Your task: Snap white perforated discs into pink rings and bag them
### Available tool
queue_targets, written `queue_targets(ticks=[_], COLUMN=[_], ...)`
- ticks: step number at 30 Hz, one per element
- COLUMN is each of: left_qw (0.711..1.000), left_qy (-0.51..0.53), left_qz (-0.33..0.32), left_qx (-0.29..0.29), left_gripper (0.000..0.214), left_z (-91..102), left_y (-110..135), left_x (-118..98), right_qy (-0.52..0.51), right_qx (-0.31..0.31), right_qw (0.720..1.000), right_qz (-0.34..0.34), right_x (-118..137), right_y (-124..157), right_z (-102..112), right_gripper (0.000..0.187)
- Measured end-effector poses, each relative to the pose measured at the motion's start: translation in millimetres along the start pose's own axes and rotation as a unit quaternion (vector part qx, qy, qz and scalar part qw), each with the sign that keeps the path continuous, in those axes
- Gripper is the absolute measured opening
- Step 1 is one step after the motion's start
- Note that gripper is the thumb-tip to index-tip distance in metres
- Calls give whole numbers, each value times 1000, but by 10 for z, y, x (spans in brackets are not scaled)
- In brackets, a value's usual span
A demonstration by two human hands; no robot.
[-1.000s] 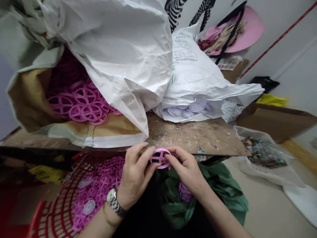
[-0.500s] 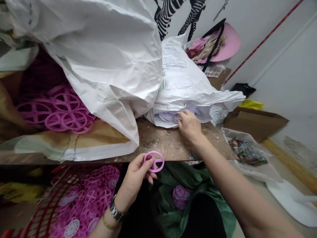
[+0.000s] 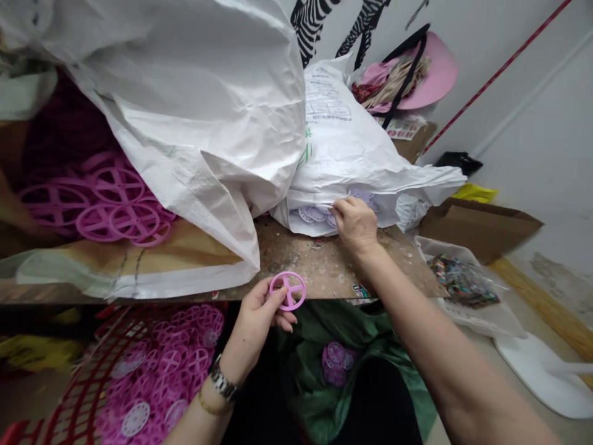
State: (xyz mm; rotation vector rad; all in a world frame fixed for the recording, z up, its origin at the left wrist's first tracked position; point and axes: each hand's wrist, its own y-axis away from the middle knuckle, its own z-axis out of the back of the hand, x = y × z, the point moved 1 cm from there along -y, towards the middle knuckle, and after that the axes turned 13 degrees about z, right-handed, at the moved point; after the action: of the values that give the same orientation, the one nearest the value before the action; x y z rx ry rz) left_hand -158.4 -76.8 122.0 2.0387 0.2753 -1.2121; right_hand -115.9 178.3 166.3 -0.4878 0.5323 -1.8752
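My left hand (image 3: 259, 312) pinches a pink plastic ring with cross spokes (image 3: 288, 291) between thumb and fingers, just in front of the bench edge. At the mouth of a white woven sack (image 3: 343, 142), my right hand (image 3: 356, 224) has its fingers bent and closed; its fingertips are partly hidden, and I cannot make out what they grip. Pale lilac discs with holes (image 3: 312, 214) lie inside that mouth, beside the fingers. More pink spoked rings (image 3: 123, 213) spill from a larger white sack (image 3: 199, 105) on the left.
Below the bench (image 3: 296, 259), a red basket (image 3: 76, 395) holds many pink rings and some pale discs. Green cloth (image 3: 315, 395) with a few pinkish-purple pieces lies under my arms. A clear bag of colourful items (image 3: 466, 281) and a cardboard box (image 3: 477, 228) stand at right.
My right hand stays at the sack mouth, its fingers shifted slightly and curled more. My left hand rises a little with the pink ring, which tilts slightly. The view shifts slightly.
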Motion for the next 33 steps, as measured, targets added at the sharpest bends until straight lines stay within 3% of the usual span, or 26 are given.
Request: queue_targets(ticks=[2, 4, 6, 9, 11, 16, 18, 20, 23, 25, 31, 33], left_qw=[1000, 1000, 1000, 999, 999, 996, 994, 992, 988, 981, 961, 960], left_qy=[10, 18, 23, 19, 7, -46, -60, -75, -105, -133, -204, -210], left_qz=[1, -3, -9, -16, -26, -74, -88, -94, -100, -121, -189, -186], left_qx=[-2, 4, 15, 35, 46, 35, 28, 33, 57, 70, 15, 9], left_gripper=[47, 47, 47, 46, 43, 36, 34, 31, 29, 28, 21, 21], left_z=[-9, -15, -22, -50, -79, -134, -128, -110, -87, -87, -111, -116], left_y=[-5, -5, 4, 32, 57, 111, 125, 137, 156, 173, 199, 197], left_x=[4, 15, 25, 24, 15, 4, 5, 6, 5, 3, 13, 23], right_qy=[-119, -259, -380, -472, -481, -407, -402, -443, -535, -564, -517, -523], right_qx=[-48, -63, -20, 49, 69, 35, 21, 33, 64, 64, 28, 25], right_qw=[992, 963, 922, 874, 868, 911, 914, 893, 834, 809, 841, 837], right_qz=[-7, -35, -74, -102, -103, -57, -59, -78, -120, -150, -155, -157], right_x=[139, 309, 483, 700, 805, 962, 976, 971, 970, 991, 1097, 1115], right_y=[168, 357, 544, 783, 898, 1026, 1039, 1047, 1071, 1098, 1178, 1196], right_z=[156, 302, 412, 496, 503, 480, 470, 456, 443, 450, 492, 481], right_gripper=[20, 19, 18, 17, 18, 23, 23, 20, 18, 18, 12, 12])
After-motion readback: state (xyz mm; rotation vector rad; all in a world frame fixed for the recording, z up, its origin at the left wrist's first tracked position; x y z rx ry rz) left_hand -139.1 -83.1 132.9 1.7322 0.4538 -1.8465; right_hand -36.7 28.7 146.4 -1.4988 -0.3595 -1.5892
